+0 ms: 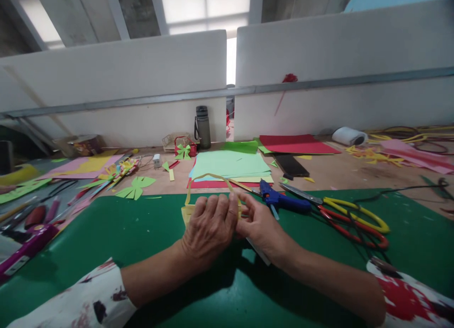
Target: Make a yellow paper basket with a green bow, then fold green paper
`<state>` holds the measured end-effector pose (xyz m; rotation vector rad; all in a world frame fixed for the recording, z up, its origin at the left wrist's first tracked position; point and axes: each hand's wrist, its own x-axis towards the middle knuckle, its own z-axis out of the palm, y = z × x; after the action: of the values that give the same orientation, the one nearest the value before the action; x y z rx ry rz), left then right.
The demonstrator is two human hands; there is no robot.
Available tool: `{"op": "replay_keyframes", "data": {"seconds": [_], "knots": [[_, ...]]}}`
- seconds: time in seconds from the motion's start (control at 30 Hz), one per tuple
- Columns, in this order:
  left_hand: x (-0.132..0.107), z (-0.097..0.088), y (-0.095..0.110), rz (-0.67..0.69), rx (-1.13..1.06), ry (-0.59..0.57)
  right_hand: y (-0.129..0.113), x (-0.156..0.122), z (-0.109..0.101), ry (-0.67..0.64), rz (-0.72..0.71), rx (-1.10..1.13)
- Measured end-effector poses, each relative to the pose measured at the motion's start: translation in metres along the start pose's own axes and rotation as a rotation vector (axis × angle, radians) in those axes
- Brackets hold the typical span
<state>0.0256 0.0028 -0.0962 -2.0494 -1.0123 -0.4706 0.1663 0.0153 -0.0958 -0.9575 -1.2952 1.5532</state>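
A small yellow paper basket (185, 216) with a thin arched handle stands over the green mat (142, 238), mostly hidden behind my hands. My left hand (212, 226) is wrapped over its front and top, fingers curled down onto it. Against the basket's right side, my right hand (261, 226) is closed, thumb and fingers gripping its edge. From under that hand a white strip (261, 254) sticks out; I cannot tell whether it is held. Close to the right fingers lies a blue glue gun (283, 201), its tip towards the mat.
Large scissors (340, 210) with red and yellow handles lie at the right across a black cord. Behind the mat are stacked green paper sheets (230, 165), a dark phone (291, 166), a bottle (203, 127) and a small red basket (187, 149). Tools, including a purple one (28, 250), crowd the left.
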Motion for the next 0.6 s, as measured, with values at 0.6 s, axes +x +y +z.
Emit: {"op": "replay_keyframes", "data": {"seconds": [0.6], "knots": [[-0.01, -0.006, -0.012, 0.088, -0.182, 0.092, -0.007, 0.004, -0.011, 0.083, -0.155, -0.181]]}}
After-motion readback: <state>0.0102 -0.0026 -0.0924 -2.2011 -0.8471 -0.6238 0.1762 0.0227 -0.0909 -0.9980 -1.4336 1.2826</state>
